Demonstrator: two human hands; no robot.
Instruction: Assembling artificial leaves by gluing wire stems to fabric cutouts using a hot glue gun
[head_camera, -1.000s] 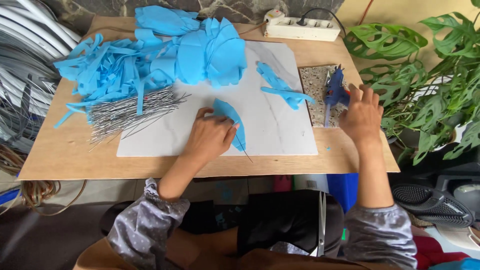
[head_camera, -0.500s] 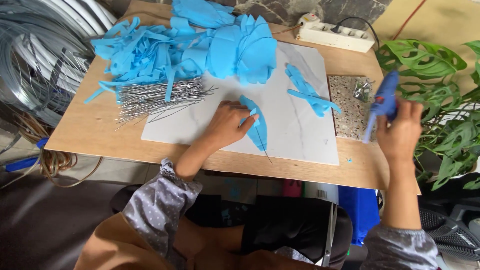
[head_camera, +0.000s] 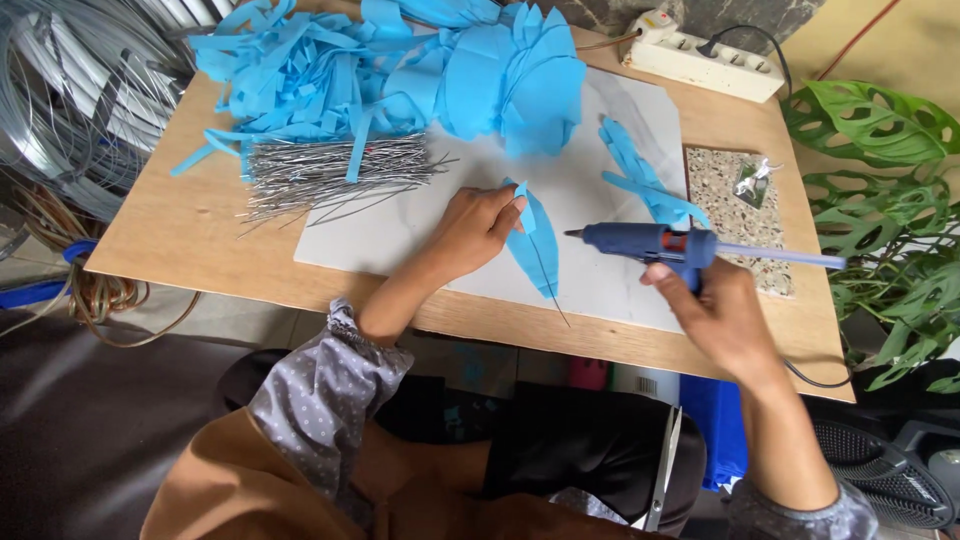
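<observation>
Blue foam leaf lies on the white board, its long axis running from near the top edge down toward the person, with a thin wire stem trailing off its lower tip. The left hand sits just to the leaf's left, fingers closed on a small blue strip at the leaf's upper end and pressing it flat. To the right, the right hand is clamped round the grip of a blue glue gun, held level above the board with its nozzle pointing left at the leaf, near but not touching. So the left hand is the one on the leaf; the gun comes in across its long axis. Behind lie cut wires and a heap of blue foam scraps.
</observation>
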